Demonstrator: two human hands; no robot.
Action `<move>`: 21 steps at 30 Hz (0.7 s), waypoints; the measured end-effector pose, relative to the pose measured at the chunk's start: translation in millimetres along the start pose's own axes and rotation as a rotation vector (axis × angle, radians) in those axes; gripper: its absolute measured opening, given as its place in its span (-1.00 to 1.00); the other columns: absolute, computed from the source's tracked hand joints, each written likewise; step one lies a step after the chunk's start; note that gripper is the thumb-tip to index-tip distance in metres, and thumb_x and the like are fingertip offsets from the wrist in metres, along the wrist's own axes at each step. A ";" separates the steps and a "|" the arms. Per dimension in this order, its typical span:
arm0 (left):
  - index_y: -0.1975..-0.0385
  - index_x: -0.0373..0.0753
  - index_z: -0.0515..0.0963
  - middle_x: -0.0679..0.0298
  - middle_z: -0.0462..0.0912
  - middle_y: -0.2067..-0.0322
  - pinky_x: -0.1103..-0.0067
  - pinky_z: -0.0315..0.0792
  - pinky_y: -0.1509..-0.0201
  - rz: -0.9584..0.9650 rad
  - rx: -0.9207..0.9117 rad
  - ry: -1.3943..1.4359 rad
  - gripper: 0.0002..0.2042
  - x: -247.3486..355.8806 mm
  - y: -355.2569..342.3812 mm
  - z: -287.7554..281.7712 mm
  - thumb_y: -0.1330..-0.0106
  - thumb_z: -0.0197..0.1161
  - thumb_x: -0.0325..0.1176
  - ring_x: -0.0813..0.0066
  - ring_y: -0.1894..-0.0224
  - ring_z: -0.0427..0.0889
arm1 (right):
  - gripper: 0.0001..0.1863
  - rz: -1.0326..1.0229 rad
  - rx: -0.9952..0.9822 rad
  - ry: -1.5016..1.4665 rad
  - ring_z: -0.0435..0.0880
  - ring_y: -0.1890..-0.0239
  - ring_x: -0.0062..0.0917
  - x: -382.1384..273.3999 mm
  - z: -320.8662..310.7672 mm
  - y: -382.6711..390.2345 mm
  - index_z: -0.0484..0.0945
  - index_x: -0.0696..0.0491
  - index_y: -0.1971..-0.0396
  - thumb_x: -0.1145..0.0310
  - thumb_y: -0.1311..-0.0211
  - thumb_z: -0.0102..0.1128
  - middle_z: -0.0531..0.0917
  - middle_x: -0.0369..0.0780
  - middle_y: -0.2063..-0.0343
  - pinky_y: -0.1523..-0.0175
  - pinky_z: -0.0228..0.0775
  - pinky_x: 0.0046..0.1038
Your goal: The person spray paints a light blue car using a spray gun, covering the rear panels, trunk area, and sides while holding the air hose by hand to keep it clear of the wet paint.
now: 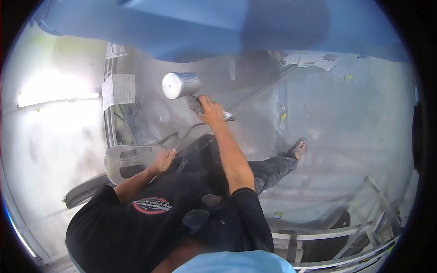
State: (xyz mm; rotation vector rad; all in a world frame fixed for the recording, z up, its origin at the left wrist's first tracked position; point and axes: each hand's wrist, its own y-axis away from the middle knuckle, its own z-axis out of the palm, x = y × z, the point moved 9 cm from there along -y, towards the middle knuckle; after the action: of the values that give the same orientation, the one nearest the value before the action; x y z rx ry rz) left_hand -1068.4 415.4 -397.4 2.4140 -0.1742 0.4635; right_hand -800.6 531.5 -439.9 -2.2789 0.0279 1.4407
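My right hand grips a paint spray gun by its handle, in the middle of the view. A silvery cylindrical cup with a white end sits on the gun, tipped toward the left. From the handle's base a dark, thin hose bends down toward my left hand. That hand is low in front of my body, its fingers closed at the hose. Behind it shows a clear, rounded sheet. A large blue painted panel spans the top, beyond the gun and apart from it.
Newspaper sheets hang at the left, beside a bright wall lamp. More paper lies under the panel's right edge. A dark curved part stands at lower left. A metal rack is behind me at lower right.
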 end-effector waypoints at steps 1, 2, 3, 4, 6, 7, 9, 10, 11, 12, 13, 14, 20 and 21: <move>0.46 -0.36 0.51 -0.05 0.51 0.57 0.27 0.37 0.28 0.016 -0.006 -0.008 -0.51 3.9 -2.9 -0.1 -0.52 -0.16 -0.07 0.07 0.46 0.55 | -0.53 0.020 -0.081 0.014 0.68 0.41 -0.13 0.5 9.7 -5.9 0.45 -0.05 0.18 -0.05 -0.09 0.34 0.66 -0.19 0.30 0.38 0.50 -0.18; 0.47 -0.36 0.51 -0.03 0.51 0.57 0.29 0.37 0.30 -0.053 -0.029 -0.009 -0.51 1.9 -7.5 0.7 -0.53 -0.17 -0.08 0.10 0.46 0.54 | -0.53 0.044 -0.156 0.031 0.68 0.39 -0.12 4.1 14.3 -11.3 0.45 -0.06 0.17 -0.08 -0.10 0.32 0.67 -0.20 0.27 0.36 0.51 -0.16; 0.47 -0.35 0.50 -0.02 0.51 0.58 0.31 0.37 0.33 -0.117 -0.055 -0.013 -0.51 2.7 -11.6 2.9 -0.53 -0.17 -0.08 0.13 0.47 0.53 | -0.53 0.054 -0.129 0.049 0.68 0.39 -0.12 7.9 4.8 -15.6 0.45 -0.06 0.17 -0.08 -0.10 0.32 0.67 -0.20 0.27 0.36 0.51 -0.16; 0.47 -0.35 0.50 -0.02 0.51 0.58 0.31 0.37 0.33 -0.097 -0.067 -0.024 -0.51 -20.9 -6.0 9.3 -0.53 -0.17 -0.08 0.13 0.47 0.53 | -0.52 0.039 -0.185 0.046 0.68 0.39 -0.12 5.6 2.1 -13.2 0.45 -0.06 0.17 -0.09 -0.10 0.32 0.67 -0.20 0.27 0.34 0.51 -0.15; 0.48 -0.34 0.49 0.00 0.50 0.61 0.31 0.35 0.40 0.329 0.087 -0.191 -0.54 -20.5 -2.0 7.6 -0.54 -0.18 -0.13 0.14 0.52 0.52 | -0.52 0.049 -0.200 0.091 0.68 0.39 -0.11 14.2 -33.8 -10.0 0.45 -0.07 0.16 -0.10 -0.11 0.31 0.67 -0.20 0.28 0.33 0.51 -0.14; 0.49 -0.34 0.48 0.00 0.49 0.62 0.31 0.33 0.44 0.413 0.116 -0.173 -0.55 -7.2 3.6 8.5 -0.55 -0.18 -0.16 0.13 0.54 0.52 | -0.52 0.074 -0.194 0.059 0.68 0.40 -0.12 15.4 -56.3 -0.9 0.45 -0.05 0.18 -0.09 -0.11 0.33 0.67 -0.17 0.32 0.33 0.52 -0.15; 0.49 -0.33 0.47 -0.01 0.46 0.65 0.28 0.31 0.47 0.206 -0.001 -0.023 -0.57 23.1 2.3 9.0 -0.55 -0.18 -0.20 0.07 0.59 0.50 | -0.52 0.132 -0.140 0.069 0.69 0.40 -0.13 32.6 -111.7 13.6 0.45 -0.04 0.20 -0.09 -0.11 0.34 0.67 -0.14 0.35 0.32 0.54 -0.16; 0.50 -0.33 0.46 -0.02 0.45 0.67 0.27 0.30 0.48 0.158 -0.003 -0.068 -0.58 29.5 0.8 9.1 -0.55 -0.18 -0.22 0.02 0.60 0.49 | -0.54 0.186 0.006 0.012 0.69 0.39 -0.11 45.9 -150.2 21.5 0.48 -0.02 0.22 -0.07 -0.10 0.36 0.68 -0.12 0.37 0.32 0.53 -0.17; 0.50 -0.33 0.46 -0.02 0.45 0.67 0.27 0.30 0.48 0.190 -0.020 -0.077 -0.58 48.7 -2.1 11.2 -0.55 -0.18 -0.22 0.02 0.60 0.49 | -0.55 0.232 0.151 -0.047 0.68 0.38 -0.10 58.6 -191.3 28.4 0.52 0.01 0.25 -0.04 -0.10 0.38 0.70 -0.10 0.39 0.31 0.52 -0.18; 0.48 -0.34 0.46 -0.05 0.45 0.65 0.24 0.30 0.47 0.206 -0.055 -0.074 -0.59 67.1 -4.5 15.4 -0.55 -0.18 -0.21 -0.03 0.58 0.49 | -0.55 0.241 0.176 -0.027 0.68 0.38 -0.10 70.5 -224.9 32.3 0.52 0.01 0.25 -0.04 -0.10 0.38 0.70 -0.10 0.39 0.31 0.52 -0.18; 0.47 -0.35 0.46 -0.08 0.46 0.63 0.22 0.30 0.46 0.215 -0.085 -0.071 -0.59 86.2 -7.1 19.0 -0.55 -0.17 -0.20 -0.09 0.55 0.49 | -0.62 0.288 0.299 -0.051 0.67 0.45 -0.19 82.8 -271.1 35.3 0.54 0.04 0.28 0.07 -0.12 0.40 0.67 -0.11 0.46 0.35 0.49 -0.25; 0.47 -0.35 0.46 -0.08 0.46 0.63 0.22 0.30 0.46 0.237 -0.095 -0.077 -0.59 108.0 -11.5 21.5 -0.55 -0.17 -0.20 -0.09 0.55 0.49 | -0.69 0.331 0.423 -0.075 0.65 0.51 -0.29 96.2 -317.0 40.2 0.55 0.08 0.31 0.17 -0.13 0.41 0.64 -0.13 0.54 0.39 0.46 -0.32; 0.45 -0.35 0.45 -0.15 0.48 0.55 0.18 0.35 0.33 0.346 -0.088 -0.186 -0.54 260.0 -23.2 38.1 -0.54 -0.21 -0.12 -0.17 0.46 0.49 | -0.65 0.568 0.595 -0.285 0.47 0.62 -0.62 169.9 -537.9 45.1 0.56 0.11 0.30 0.09 -0.24 0.33 0.56 -0.30 0.63 0.47 0.41 -0.43; 0.46 -0.34 0.45 -0.14 0.48 0.55 0.19 0.35 0.31 0.351 -0.111 -0.190 -0.53 283.2 -22.7 40.5 -0.55 -0.23 -0.11 -0.16 0.45 0.48 | -0.65 0.600 0.630 -0.325 0.45 0.65 -0.66 172.4 -578.2 44.3 0.56 0.11 0.32 0.09 -0.26 0.31 0.53 -0.33 0.64 0.53 0.37 -0.48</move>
State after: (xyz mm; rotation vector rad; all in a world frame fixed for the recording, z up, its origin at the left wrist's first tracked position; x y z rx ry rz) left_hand -788.5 405.6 -334.4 2.3210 -0.6961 0.3662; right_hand -238.7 311.8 -396.7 -1.5547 0.9867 1.7423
